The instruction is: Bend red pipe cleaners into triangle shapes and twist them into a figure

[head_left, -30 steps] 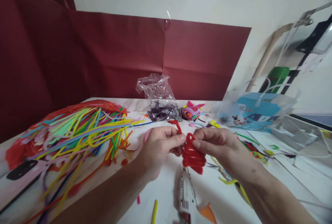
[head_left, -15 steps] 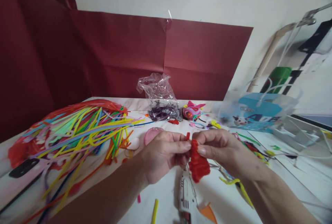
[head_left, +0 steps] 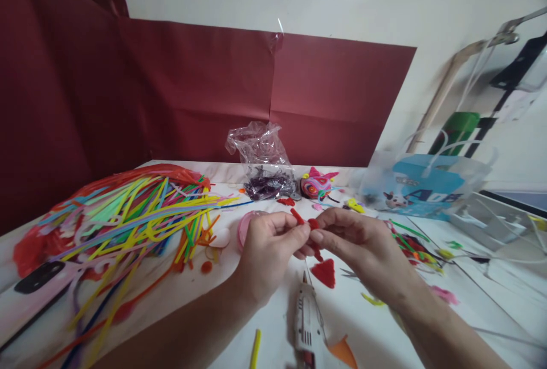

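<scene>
My left hand (head_left: 273,246) and my right hand (head_left: 356,241) meet above the middle of the table, fingers pinched on a red pipe cleaner (head_left: 297,216). One end of it sticks up past my left thumb and a bit shows between the hands; my fingers hide the rest. Just under them appears a fuzzy red triangular piece (head_left: 325,273); I cannot tell whether it hangs from the held part or lies apart. A white glue gun (head_left: 305,323) with an orange trigger is below, nozzle pointing toward my hands.
Left lies a large heap of coloured pipe cleaners (head_left: 149,209) beside a phone (head_left: 40,278). Behind are a clear plastic bag (head_left: 265,155) and a pink fish-like figure (head_left: 316,184). A blue printed bag (head_left: 427,187) and a white box (head_left: 487,224) stand right. A yellow stub (head_left: 255,349) lies in front.
The folded red piece that hung upright from my fingers has turned, now showing a small triangle lower down. My right wrist has shifted slightly, and a longer red end slants up at my left fingertips.
</scene>
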Motion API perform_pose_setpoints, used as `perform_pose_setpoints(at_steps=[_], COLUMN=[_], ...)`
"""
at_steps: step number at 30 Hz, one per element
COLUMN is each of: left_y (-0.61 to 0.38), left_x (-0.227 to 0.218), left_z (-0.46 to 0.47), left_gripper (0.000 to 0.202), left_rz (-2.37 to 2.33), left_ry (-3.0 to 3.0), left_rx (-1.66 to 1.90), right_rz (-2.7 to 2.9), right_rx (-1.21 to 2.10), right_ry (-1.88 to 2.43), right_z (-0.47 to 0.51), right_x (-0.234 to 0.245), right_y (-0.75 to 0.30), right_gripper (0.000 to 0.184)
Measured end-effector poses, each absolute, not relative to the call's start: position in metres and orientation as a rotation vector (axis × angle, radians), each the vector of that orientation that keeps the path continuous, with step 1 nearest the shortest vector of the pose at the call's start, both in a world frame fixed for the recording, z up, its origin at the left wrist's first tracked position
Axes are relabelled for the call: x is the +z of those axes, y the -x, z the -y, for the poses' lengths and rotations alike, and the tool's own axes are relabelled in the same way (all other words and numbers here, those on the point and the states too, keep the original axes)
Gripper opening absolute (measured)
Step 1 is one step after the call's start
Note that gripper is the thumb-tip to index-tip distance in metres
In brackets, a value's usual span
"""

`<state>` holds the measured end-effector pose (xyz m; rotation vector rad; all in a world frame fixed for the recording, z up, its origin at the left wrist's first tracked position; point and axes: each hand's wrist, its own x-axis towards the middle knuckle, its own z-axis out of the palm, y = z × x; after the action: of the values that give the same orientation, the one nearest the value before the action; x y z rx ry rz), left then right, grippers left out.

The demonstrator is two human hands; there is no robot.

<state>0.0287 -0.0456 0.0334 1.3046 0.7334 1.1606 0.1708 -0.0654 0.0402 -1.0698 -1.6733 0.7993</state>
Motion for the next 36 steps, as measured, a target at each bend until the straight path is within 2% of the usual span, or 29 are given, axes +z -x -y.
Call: perform_pose_setpoints(at_steps=[5, 13, 21, 24, 36], left_y=[-0.029, -0.029, -0.026, -0.026, -0.020], left_x=[0.032, 0.030, 0.034, 0.034, 0.031], left_z=[0.043, 0.043, 0.040, 0.040, 0.032], left_gripper=[0.020, 0.016, 0.015, 0.021, 0.022], left_rz=[-0.722, -0.725, -0.775, -0.728, -0.509], left_ry=[-1.307, -1.207, -1.233, -1.212, -0.980], left_rx=[1.128, 1.115, 1.152, 1.065, 0.704], right_rz=[1.756, 1.582, 1.505, 1.510, 1.640], right_rx=[0.781, 1.045, 1.006, 1.046, 1.286], right_ry=[1.052, 1.047, 1.116, 1.109, 0.900], right_z=[0.067, 0.064, 0.062, 0.061, 0.057], right_x=[0.044, 0.040, 0.039, 0.039, 0.033], right_y=[-0.171, -0.171, -0.176, -0.178, -0.192], right_gripper=[0.024, 0.025, 0.027, 0.026, 0.021])
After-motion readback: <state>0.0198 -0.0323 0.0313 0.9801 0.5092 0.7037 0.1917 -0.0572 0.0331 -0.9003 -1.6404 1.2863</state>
